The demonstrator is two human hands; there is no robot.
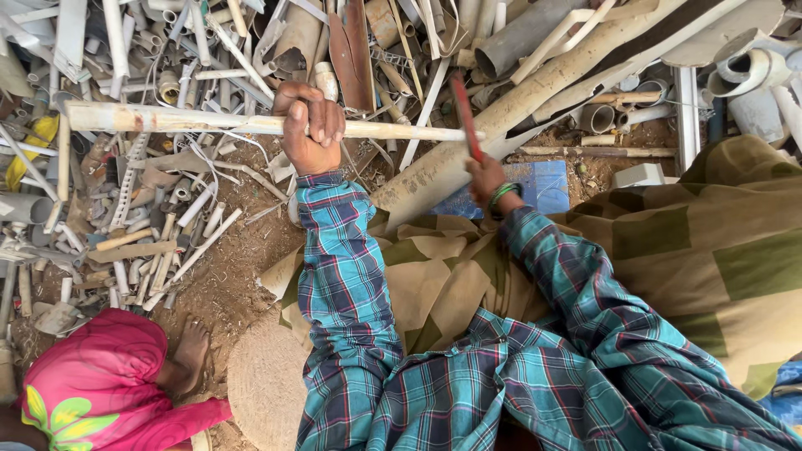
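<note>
Plastic scrap, mostly white and grey pipes and conduit offcuts, is heaped over bare earth across the upper part of the head view. The landmark is the large dirty split pipe point(501, 117), which runs diagonally from the lap of the seated person up and away to the right.

Nearer than the large split pipe, a khaki and olive patchwork cloth point(718, 250) is spread over the lap and to the right, apparently as a working surface and protection. Both arms are seen in teal plaid sleeves. To the near left of the large split pipe, a round woven mat point(263, 384) lies on the ground, and beyond it a second person in a pink garment point(100, 384) is crouched, one bare foot showing.

A long thin white pipe point(209, 122) is held crosswise, just left of the lower end of the large split pipe. The left hand point(309, 125) is wrapped around it, fingers pressed together in a full fist, probably so that it is kept steady and raised clear of the heap.

The right hand point(487, 179), wearing green bangles, is placed against the lower end of the large split pipe. Its fingers are closed around the handle of a red-handled tool point(465, 117), which is raised over the thin pipe's right end. The tool's type cannot be told from the motion blur.

A small blue panel point(543, 185) lies just right of that hand.
</note>
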